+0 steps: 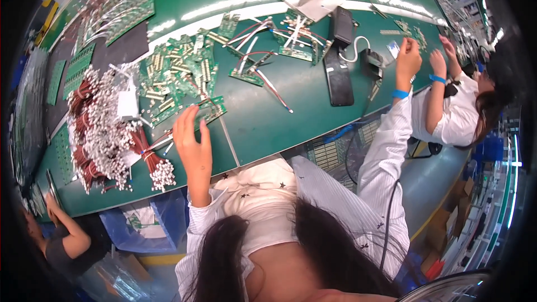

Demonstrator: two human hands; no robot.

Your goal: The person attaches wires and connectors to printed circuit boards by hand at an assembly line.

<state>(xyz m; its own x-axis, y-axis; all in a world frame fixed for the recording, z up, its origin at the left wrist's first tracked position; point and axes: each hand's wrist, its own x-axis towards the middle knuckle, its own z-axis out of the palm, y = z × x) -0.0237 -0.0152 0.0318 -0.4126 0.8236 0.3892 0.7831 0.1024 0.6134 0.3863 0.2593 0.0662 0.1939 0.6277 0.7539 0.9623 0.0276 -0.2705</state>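
Observation:
My left hand (193, 141) is over the near edge of a heap of small green circuit boards (176, 72), its fingers stretched out and the thumb apart. Its fingertips are beside a single green board (213, 109) with thin wires on it; whether they touch it I cannot tell. Off to the right, my right hand (408, 60), with a blue band at the wrist, is raised over the table's right part. Its thumb and fingertips are pinched together; anything between them is too small to make out. Several boards with white, red and black wires (246, 72) lie between the hands.
Bundles of red-brown wires with white connectors (106, 134) are piled at left. A black phone-like slab (338, 78), a black box (342, 25) and a black adapter with a white cable (372, 61) lie toward the right. Co-workers sit at right (447, 100) and lower left (70, 235).

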